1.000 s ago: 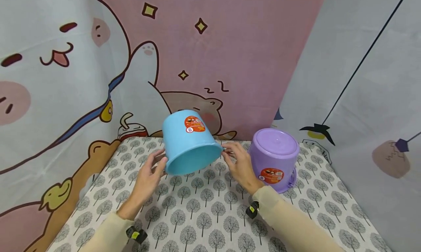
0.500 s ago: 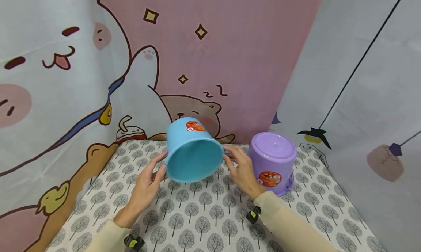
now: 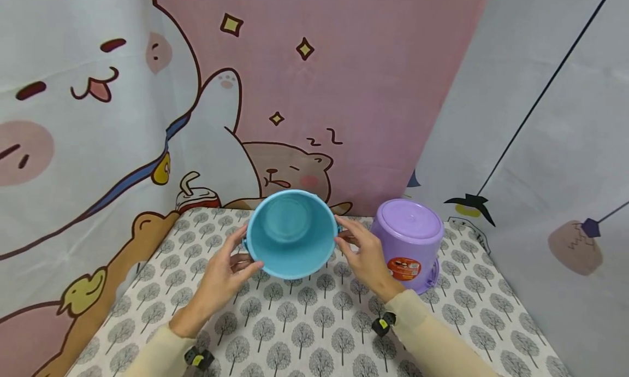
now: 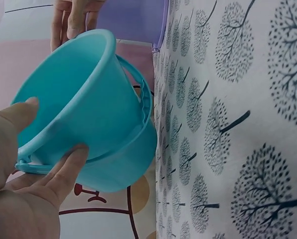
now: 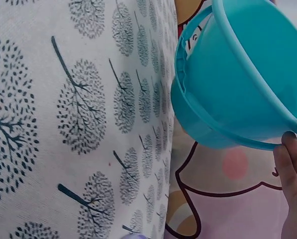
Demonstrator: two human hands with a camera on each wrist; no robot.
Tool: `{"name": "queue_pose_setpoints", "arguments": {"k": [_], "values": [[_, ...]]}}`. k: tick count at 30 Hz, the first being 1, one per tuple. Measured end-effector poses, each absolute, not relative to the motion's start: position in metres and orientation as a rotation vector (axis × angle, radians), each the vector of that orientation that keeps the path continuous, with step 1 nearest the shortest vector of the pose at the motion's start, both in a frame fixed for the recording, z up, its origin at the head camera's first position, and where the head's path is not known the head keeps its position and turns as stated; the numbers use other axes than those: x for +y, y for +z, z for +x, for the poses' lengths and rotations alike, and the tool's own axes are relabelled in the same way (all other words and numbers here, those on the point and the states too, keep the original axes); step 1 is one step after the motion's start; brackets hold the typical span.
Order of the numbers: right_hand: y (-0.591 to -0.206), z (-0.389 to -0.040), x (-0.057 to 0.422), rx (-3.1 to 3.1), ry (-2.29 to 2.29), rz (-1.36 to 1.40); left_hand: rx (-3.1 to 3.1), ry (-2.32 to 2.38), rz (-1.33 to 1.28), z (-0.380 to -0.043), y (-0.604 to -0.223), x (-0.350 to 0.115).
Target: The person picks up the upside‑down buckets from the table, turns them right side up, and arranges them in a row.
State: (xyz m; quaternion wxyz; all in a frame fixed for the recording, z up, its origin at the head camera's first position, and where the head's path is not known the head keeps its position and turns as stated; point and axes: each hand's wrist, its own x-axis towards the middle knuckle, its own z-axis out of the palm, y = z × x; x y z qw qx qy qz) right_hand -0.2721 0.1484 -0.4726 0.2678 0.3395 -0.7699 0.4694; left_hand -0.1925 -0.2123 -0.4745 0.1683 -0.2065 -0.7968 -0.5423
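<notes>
A light blue plastic bucket (image 3: pixel 292 259) is tipped with its mouth toward me, so its inside shows in the head view. My left hand (image 3: pixel 221 276) grips the left side of its rim, the thumb over the inside of the edge and the fingers on the outer wall. On the opposite side, my right hand (image 3: pixel 366 257) pinches the rim near the handle joint. The bucket's handle (image 4: pixel 142 92) hangs down along the outer wall in the left wrist view. A purple bucket (image 3: pixel 411 229) stands upside down on the table, close to my right hand.
A cloth printed with grey trees covers the table (image 3: pixel 292 333). Behind it hangs a pink and white cartoon backdrop (image 3: pixel 363 93). The purple bucket's handle (image 3: pixel 433 273) lies low at its right side.
The blue bucket has turned from mouth-down to mouth facing me, and its orange label has gone out of sight. Both hands stay on its rim. The purple bucket remains in place.
</notes>
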Motion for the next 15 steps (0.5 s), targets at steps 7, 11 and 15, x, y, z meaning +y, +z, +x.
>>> {"name": "queue_pose_setpoints", "arguments": {"k": [7, 11, 15], "values": [[-0.465, -0.272, 0.152, -2.201, 1.318, 1.008, -2.305, -1.529, -0.591, -0.195, -0.471, -0.216], [-0.461, -0.274, 0.150, -2.305, 1.230, 1.067, -2.311, -1.494, -0.514, -0.197, -0.467, -0.218], [-0.458, -0.278, 0.146, -2.370, 1.077, 1.094, -2.298, -1.439, -0.438, -0.199, -0.463, -0.222]]}}
